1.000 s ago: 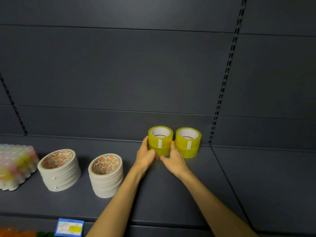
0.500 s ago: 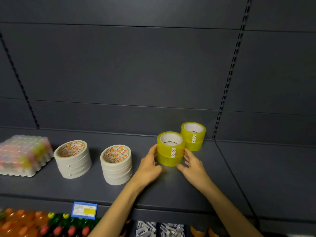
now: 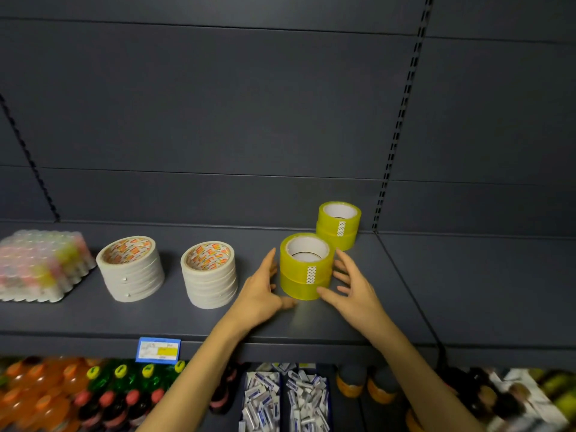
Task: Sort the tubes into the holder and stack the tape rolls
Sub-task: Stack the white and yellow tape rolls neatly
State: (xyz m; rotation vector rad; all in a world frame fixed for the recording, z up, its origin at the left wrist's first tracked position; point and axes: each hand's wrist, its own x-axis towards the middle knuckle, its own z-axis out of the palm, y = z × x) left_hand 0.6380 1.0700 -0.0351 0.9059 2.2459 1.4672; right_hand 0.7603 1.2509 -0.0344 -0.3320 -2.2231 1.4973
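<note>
A stack of two yellow tape rolls [image 3: 307,269] stands on the dark shelf [image 3: 467,291], toward its front. A second two-roll yellow stack [image 3: 338,226] stands behind it to the right, near the back wall. My left hand [image 3: 260,291] is at the near stack's left side with straight fingers and a small gap to the tape. On the stack's right, my right hand [image 3: 352,288] has its fingers spread off the tape and its thumb close to the base. Two stacks of white tape rolls [image 3: 131,269] [image 3: 210,275] stand further left.
A wrapped pack of pale pink and yellow items [image 3: 40,266] lies at the shelf's far left. A blue price tag [image 3: 158,350] hangs on the front edge. Below are coloured bottles [image 3: 62,397] and bins of small packets [image 3: 283,400]. A slotted upright [image 3: 396,145] runs up the back wall.
The left yellow stack has slid forward from beside the other stack. Both hands, which held it, have loosened and spread beside it. The view has tilted down.
</note>
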